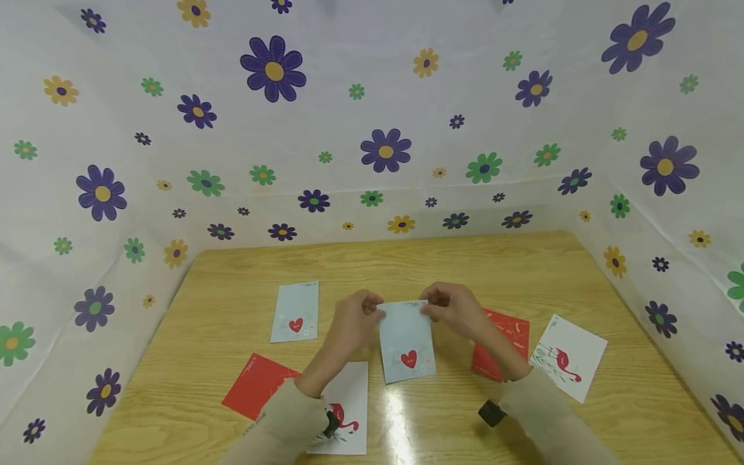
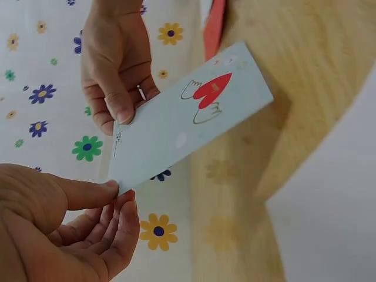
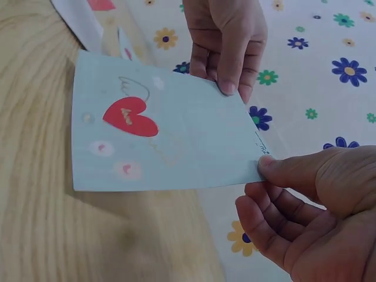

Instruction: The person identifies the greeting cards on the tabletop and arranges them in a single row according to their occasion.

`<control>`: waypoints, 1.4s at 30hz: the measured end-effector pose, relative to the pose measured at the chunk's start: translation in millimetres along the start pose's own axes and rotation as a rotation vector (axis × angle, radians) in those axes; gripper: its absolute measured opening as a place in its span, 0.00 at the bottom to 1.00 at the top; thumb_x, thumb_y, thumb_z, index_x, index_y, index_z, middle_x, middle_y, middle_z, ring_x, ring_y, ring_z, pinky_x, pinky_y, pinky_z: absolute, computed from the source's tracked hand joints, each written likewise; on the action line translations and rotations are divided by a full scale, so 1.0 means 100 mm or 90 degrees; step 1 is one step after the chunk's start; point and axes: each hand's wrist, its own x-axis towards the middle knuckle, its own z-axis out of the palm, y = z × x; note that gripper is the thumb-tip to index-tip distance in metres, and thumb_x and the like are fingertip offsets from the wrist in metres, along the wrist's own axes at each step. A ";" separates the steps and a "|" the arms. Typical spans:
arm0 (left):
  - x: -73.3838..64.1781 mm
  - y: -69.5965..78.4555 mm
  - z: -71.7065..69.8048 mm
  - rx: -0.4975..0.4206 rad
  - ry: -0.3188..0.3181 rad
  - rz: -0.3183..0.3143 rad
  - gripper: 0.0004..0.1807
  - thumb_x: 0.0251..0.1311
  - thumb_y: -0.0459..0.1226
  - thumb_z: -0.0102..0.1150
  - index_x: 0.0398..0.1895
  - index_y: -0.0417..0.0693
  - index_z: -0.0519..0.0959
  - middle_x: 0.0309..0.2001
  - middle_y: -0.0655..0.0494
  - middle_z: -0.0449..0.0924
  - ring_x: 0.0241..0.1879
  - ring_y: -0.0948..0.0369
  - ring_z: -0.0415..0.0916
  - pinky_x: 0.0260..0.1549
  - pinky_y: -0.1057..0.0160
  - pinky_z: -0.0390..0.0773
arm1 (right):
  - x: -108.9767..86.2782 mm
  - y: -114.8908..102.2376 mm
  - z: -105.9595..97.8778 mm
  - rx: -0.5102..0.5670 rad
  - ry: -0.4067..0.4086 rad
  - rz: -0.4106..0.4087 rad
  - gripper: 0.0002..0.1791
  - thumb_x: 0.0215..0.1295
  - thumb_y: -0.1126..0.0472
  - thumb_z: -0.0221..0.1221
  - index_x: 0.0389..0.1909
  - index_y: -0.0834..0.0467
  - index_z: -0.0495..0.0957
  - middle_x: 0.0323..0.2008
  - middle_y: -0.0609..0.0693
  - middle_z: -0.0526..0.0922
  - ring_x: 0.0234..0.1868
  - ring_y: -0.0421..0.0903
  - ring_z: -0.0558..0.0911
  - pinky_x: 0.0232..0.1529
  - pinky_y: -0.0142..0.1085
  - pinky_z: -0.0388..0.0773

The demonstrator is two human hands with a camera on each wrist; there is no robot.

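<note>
At left on the tabletop (image 1: 197, 349) lie a red card (image 1: 260, 387) and a blue card (image 1: 292, 303); then the left hand (image 1: 354, 318) clamps its fingers on one corner of the raised card (image 1: 403, 332), the right hand (image 1: 458, 310) on the other.

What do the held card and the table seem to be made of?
Held card: probably paper or thin cardstock, fairly matte; thin edge, no visible glare.
Table: seemingly wood or wood-look laminate, somewhat glossy; grain lines show, and light reflects brightly.
</note>
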 end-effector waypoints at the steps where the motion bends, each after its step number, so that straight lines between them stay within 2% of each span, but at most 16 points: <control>1: 0.02 0.00 -0.02 -0.013 -0.002 -0.010 0.08 0.66 0.30 0.67 0.47 0.37 0.84 0.37 0.51 0.84 0.37 0.56 0.83 0.36 0.62 0.83 | 0.01 -0.01 -0.01 0.004 0.004 0.000 0.06 0.66 0.72 0.66 0.43 0.66 0.83 0.33 0.53 0.82 0.32 0.46 0.81 0.35 0.40 0.85; 4: 0.08 0.02 -0.11 -0.057 -0.013 -0.049 0.09 0.67 0.32 0.67 0.47 0.39 0.85 0.36 0.52 0.85 0.37 0.54 0.86 0.35 0.62 0.84 | 0.04 -0.06 -0.04 0.010 0.011 -0.004 0.07 0.66 0.71 0.66 0.44 0.66 0.83 0.32 0.53 0.83 0.33 0.49 0.83 0.37 0.46 0.86; 6: 0.11 0.03 -0.17 -0.081 -0.020 -0.072 0.09 0.67 0.33 0.66 0.48 0.40 0.85 0.36 0.53 0.85 0.37 0.52 0.87 0.37 0.59 0.85 | 0.06 -0.10 -0.04 0.015 0.014 -0.005 0.08 0.67 0.70 0.67 0.44 0.66 0.83 0.33 0.53 0.83 0.33 0.52 0.83 0.37 0.47 0.86; 11: 0.18 0.07 -0.31 -0.105 -0.014 -0.087 0.08 0.69 0.34 0.66 0.47 0.42 0.86 0.38 0.52 0.85 0.42 0.47 0.86 0.45 0.51 0.85 | 0.11 -0.18 -0.03 0.042 0.031 -0.002 0.08 0.68 0.68 0.67 0.45 0.66 0.84 0.34 0.55 0.85 0.34 0.55 0.84 0.36 0.37 0.84; 14: 0.21 0.10 -0.39 -0.100 -0.001 -0.087 0.07 0.69 0.34 0.65 0.46 0.43 0.86 0.39 0.52 0.86 0.43 0.47 0.86 0.45 0.54 0.85 | 0.16 -0.24 -0.01 0.057 0.046 0.003 0.09 0.68 0.67 0.67 0.46 0.66 0.84 0.36 0.56 0.86 0.34 0.53 0.85 0.36 0.33 0.83; 20: 0.28 0.16 -0.55 -0.083 0.023 -0.087 0.07 0.70 0.34 0.65 0.46 0.41 0.87 0.41 0.50 0.86 0.42 0.49 0.87 0.42 0.61 0.85 | 0.28 -0.38 0.01 0.073 0.060 0.004 0.10 0.69 0.65 0.67 0.48 0.66 0.85 0.38 0.57 0.87 0.36 0.54 0.86 0.39 0.35 0.84; 26: 0.35 0.20 -0.73 -0.065 0.032 -0.083 0.08 0.71 0.34 0.64 0.48 0.42 0.86 0.42 0.49 0.86 0.42 0.50 0.86 0.43 0.60 0.85 | 0.41 -0.51 0.04 0.093 0.074 0.008 0.12 0.69 0.65 0.67 0.49 0.66 0.84 0.39 0.57 0.87 0.37 0.54 0.87 0.45 0.44 0.86; 32: 0.43 0.21 -0.89 -0.050 0.044 -0.080 0.09 0.71 0.35 0.63 0.50 0.42 0.86 0.44 0.48 0.86 0.44 0.49 0.86 0.47 0.57 0.85 | 0.53 -0.60 0.08 0.129 0.087 0.000 0.11 0.69 0.66 0.66 0.48 0.67 0.84 0.39 0.58 0.87 0.38 0.58 0.86 0.43 0.39 0.86; 36: 0.48 0.24 -0.97 -0.056 0.054 -0.076 0.10 0.72 0.34 0.63 0.51 0.40 0.85 0.46 0.46 0.85 0.46 0.47 0.85 0.49 0.55 0.84 | 0.61 -0.67 0.10 0.155 0.096 -0.022 0.10 0.69 0.67 0.66 0.47 0.68 0.83 0.36 0.58 0.86 0.35 0.56 0.85 0.40 0.36 0.85; 39: 0.51 0.26 -1.02 -0.060 0.060 -0.075 0.11 0.72 0.34 0.62 0.52 0.39 0.85 0.47 0.44 0.85 0.46 0.47 0.84 0.50 0.55 0.84 | 0.67 -0.70 0.11 0.163 0.101 -0.028 0.09 0.68 0.68 0.66 0.46 0.68 0.83 0.35 0.58 0.85 0.33 0.51 0.85 0.41 0.38 0.86; 42: 0.53 0.25 -1.06 -0.060 0.069 -0.077 0.11 0.72 0.34 0.62 0.52 0.39 0.85 0.47 0.44 0.85 0.45 0.48 0.84 0.49 0.56 0.84 | 0.72 -0.72 0.14 0.167 0.103 -0.022 0.10 0.68 0.68 0.66 0.47 0.68 0.83 0.36 0.58 0.85 0.34 0.52 0.85 0.44 0.44 0.86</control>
